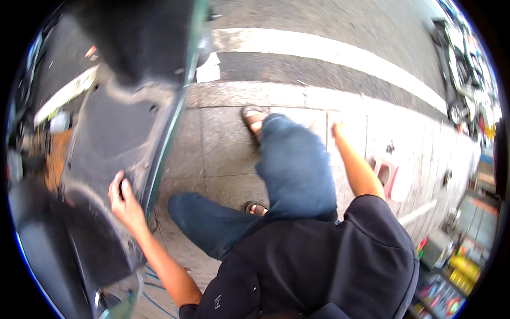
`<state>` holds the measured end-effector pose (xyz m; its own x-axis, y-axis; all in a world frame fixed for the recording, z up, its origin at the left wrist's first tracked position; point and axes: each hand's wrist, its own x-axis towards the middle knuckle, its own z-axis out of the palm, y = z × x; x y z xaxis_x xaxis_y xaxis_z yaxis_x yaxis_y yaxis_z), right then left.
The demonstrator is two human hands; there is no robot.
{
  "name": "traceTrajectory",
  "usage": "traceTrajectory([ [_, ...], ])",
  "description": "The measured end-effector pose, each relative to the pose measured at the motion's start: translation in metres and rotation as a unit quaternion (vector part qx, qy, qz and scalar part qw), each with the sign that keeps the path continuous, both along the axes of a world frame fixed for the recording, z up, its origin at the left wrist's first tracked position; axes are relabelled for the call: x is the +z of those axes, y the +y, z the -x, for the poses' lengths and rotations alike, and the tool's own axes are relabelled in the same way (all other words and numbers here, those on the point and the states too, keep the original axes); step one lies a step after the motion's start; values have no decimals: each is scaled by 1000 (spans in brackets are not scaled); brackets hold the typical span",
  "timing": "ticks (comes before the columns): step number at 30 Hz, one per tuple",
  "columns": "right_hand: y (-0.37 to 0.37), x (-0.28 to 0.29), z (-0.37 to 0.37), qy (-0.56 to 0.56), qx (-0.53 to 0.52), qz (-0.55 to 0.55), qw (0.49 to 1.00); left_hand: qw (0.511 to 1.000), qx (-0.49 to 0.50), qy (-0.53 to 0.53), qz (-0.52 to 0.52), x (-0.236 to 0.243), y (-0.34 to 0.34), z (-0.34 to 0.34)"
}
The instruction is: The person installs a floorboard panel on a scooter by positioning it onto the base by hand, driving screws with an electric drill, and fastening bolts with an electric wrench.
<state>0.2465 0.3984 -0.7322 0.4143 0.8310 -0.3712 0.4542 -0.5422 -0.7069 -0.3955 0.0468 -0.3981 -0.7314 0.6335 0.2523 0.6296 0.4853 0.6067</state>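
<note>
A paved sidewalk (pixel 223 154) of grey slabs runs beside a road with a broad white painted line (pixel 329 50), and parked motorbikes (pixel 467 80) crowd the far right edge of the pavement. Along the left edge of the pavement stands a scooter (pixel 114 133) with a dark grey floorboard and a green-trimmed body edge; its long axis runs from the near left up toward the road, the far end pointing away from the person. The left hand (pixel 123 198) lies on the scooter's inner panel near the rim of the floorboard, fingers curled over a dark part there; it looks like a bracing or gripping hold, though whether the fingers close fully around anything cannot be told. The right hand (pixel 337 129) is flung out over the bare slabs, blurred, holding nothing that shows, and how far open it is cannot be told; it seems held out for balance. The person's legs in blue jeans (pixel 292 170) stride across the slabs, sandalled feet (pixel 254 118) apart. A pink and white plastic stool (pixel 390 178) stands on the pavement to the right, and boxes of tools (pixel 451 266) lie at the near right corner
</note>
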Motion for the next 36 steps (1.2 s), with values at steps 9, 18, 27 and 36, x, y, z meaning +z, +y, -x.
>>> traceTrajectory([
  [9, -314, -18, 55, -110, 314, 318, 888, 982, -117, 88, 118, 17, 4, -4],
  [18, -314, -2, -17, -104, 84, 439, 888, 993, -25, 70, 93, 18, -3, -6],
  [27, -281, -14, 72, -76, 215, 373, 900, 997, -56, 43, 25, 26, 3, 0],
  [36, -182, 56, 48, 50, 125, 202, 970, 984, -121, 115, 58, 16, -5, -4],
])
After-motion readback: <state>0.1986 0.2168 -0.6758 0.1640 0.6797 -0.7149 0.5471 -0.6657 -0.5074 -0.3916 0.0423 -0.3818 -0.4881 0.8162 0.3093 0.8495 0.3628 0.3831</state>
